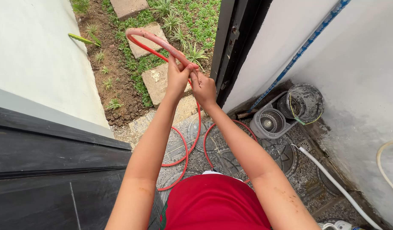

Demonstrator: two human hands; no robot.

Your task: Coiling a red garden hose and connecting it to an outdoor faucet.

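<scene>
A red garden hose (150, 39) arches up in front of me and loops down onto the patterned tiled floor (222, 159). My left hand (178, 79) grips the hose near the top of the arch. Close beside it, my right hand (203, 87) pinches the same hose just below. Both arms stretch forward over my red shirt (213, 204). Several coils of the hose (183, 147) lie on the tiles under my arms.
A black door (43, 170) stands at my left and a dark door frame (234, 42) ahead. Beyond lie stepping stones (160, 83), soil and grass. A grey mop bucket (271, 122), a dirty bucket (305, 102) and a white pipe (332, 181) line the right wall.
</scene>
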